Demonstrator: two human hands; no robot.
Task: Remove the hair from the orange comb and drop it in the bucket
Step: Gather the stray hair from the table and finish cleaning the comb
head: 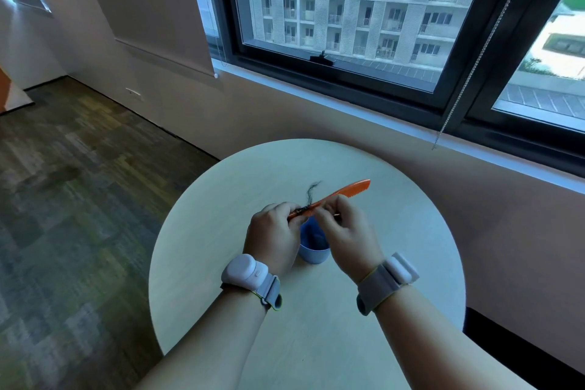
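Orange comb (pixel 335 196) sits in my left hand (pixel 273 236), pinched at the handle end w/ teeth end angled up toward the desk's (pixel 221 263) far edge, prob. so the teeth are open to my other hand. Right hand (pixel 346 231) is curled, fingertips pinching at the comb mid-length. Dark hair (pixel 310 196) is tangled in the teeth near my left fingers, a wisp sticking up. Both hands hover right over the blue bucket (pixel 313 252), mid-desk, so pulled hair can fall straight in. Bucket interior is dark; can't tell if any hair's in it.
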